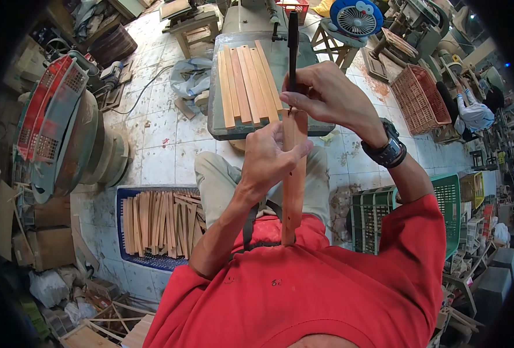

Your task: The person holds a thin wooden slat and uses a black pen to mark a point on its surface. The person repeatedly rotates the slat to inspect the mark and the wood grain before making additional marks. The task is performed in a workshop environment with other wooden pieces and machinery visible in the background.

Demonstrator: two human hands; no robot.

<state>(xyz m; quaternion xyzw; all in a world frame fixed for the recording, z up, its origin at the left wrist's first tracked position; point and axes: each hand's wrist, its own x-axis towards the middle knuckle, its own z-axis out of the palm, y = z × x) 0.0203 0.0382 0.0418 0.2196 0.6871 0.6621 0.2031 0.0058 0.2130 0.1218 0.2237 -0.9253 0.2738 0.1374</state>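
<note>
My left hand grips a wooden strip that runs from the near edge of the metal machine table back to my waist, its broad face showing some small dark marks. My right hand, with a black watch on the wrist, holds a black marker pen upright. The pen's lower tip is at the strip's far end. Several light wooden strips lie side by side on the metal table, left of the pen.
A blue plastic crate full of wooden strips stands at left on the tiled floor. Green crates are at right, a red crate beyond. A small blue fan sits on a stool. At far right is another person.
</note>
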